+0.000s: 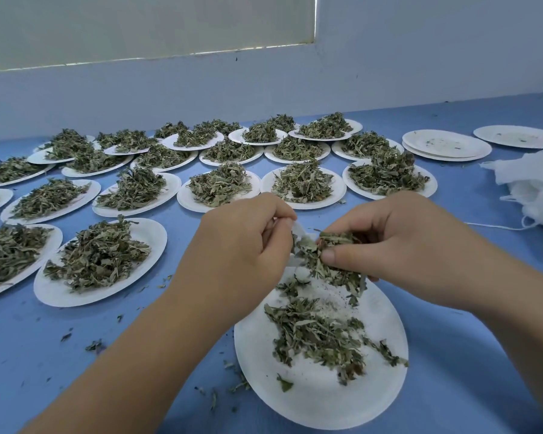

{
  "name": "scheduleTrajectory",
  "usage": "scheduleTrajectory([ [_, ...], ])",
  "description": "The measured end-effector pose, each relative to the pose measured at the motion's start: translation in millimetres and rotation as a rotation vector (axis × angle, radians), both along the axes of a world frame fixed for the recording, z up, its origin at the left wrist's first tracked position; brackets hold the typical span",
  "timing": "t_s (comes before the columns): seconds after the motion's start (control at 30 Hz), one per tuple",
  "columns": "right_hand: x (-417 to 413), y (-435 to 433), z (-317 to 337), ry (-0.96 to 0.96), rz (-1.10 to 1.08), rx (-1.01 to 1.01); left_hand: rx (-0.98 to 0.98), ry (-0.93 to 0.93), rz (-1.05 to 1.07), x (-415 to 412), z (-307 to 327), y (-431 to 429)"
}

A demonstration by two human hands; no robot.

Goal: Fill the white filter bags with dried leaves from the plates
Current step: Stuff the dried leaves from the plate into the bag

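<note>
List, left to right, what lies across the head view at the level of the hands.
Cut-off plate of leaves → whole plate of leaves → left hand → filter bag → clump of leaves → right hand → pile of white bags.

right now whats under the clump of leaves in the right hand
Under the clump gripped by the right hand lies the near white plate, holding scattered dried leaves and dust. The filter bag pinched by the left hand is mostly hidden; its inside cannot be seen.
</note>
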State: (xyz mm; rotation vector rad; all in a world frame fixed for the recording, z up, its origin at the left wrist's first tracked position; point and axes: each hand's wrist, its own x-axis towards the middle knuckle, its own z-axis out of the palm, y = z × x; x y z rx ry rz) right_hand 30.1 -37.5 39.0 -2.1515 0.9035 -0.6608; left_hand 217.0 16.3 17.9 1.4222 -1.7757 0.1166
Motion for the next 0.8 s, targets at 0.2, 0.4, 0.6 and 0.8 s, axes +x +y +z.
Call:
scheduleTrajectory([
  [0.2,4.8,2.3,-7.4,0.137,-0.088,-0.09,0.08,0.046,-0.032,-4.0,-5.4,-0.7],
  [0.4,10.7,4.3,-14.1,0.152,-0.15,-0.168,0.094,0.061,-0.045,-8.0,-9.7,-2.9],
  [0.6,13.7,8.0,-15.9,0.158,-0.167,-0.251,0.115,0.119,-0.047,-10.2,-12.0,-3.7],
  [0.8,16.0,9.1,-17.9,0.174,-0.174,-0.273,0.149,0.175,-0.05,-11.8,-12.8,-4.4],
])
